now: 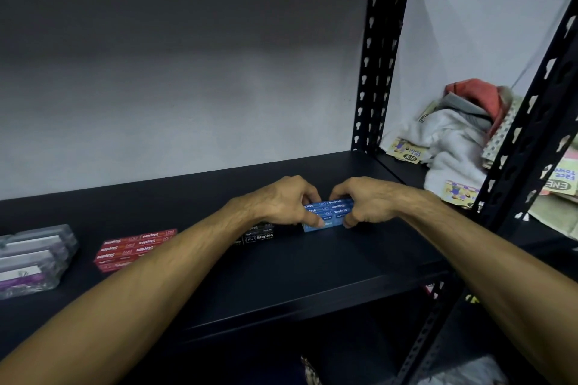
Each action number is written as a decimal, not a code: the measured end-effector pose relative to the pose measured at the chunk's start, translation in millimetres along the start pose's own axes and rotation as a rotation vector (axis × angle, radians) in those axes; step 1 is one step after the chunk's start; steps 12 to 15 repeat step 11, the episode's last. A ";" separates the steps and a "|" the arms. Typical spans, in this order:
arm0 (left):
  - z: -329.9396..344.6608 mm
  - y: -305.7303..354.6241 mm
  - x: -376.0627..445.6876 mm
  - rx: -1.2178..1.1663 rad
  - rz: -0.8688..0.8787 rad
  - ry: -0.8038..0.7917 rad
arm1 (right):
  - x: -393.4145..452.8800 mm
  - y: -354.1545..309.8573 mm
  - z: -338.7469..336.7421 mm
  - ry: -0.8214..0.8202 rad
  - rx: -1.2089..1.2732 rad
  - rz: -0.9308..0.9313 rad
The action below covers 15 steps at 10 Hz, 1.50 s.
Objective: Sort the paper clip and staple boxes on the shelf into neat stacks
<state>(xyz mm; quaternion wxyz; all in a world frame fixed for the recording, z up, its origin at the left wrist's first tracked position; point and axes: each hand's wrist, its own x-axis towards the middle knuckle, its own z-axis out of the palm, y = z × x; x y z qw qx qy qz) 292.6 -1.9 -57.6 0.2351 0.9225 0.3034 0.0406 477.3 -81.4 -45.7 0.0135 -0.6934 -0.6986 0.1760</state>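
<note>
A block of blue staple boxes lies on the dark shelf, right of centre. My left hand grips its left end with thumb in front and fingers behind. My right hand grips its right end the same way. Black staple boxes lie just left of the blue ones, partly hidden by my left forearm. A flat stack of red staple boxes sits further left. Clear paper clip boxes with purple and white contents stand stacked at the far left edge.
Black perforated uprights frame the shelf on the right. Beyond them, folded towels and cloths with labelled packets lie on a neighbouring shelf. A pale wall backs the shelf. A lower level below is dark.
</note>
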 end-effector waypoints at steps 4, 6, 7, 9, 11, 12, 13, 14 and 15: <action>-0.9 -5.8 0.1 -0.034 -0.024 -0.015 | 6.1 0.1 2.0 0.001 0.018 -0.024; -0.6 -4.7 -0.6 -0.027 -0.027 -0.017 | 6.6 -1.1 1.7 0.002 0.030 -0.022; -1.7 -3.0 -1.8 -0.014 -0.038 -0.017 | 5.1 -1.4 1.6 0.004 0.042 -0.003; -9.4 7.2 -14.9 0.105 -0.056 0.068 | -6.8 -5.4 3.3 0.066 -0.023 0.065; -10.3 37.9 -106.3 0.019 0.191 0.523 | -77.4 -55.3 45.6 0.632 0.098 -0.118; -10.3 37.9 -106.3 0.019 0.191 0.523 | -77.4 -55.3 45.6 0.632 0.098 -0.118; -10.3 37.9 -106.3 0.019 0.191 0.523 | -77.4 -55.3 45.6 0.632 0.098 -0.118; -10.3 37.9 -106.3 0.019 0.191 0.523 | -77.4 -55.3 45.6 0.632 0.098 -0.118; -10.3 37.9 -106.3 0.019 0.191 0.523 | -77.4 -55.3 45.6 0.632 0.098 -0.118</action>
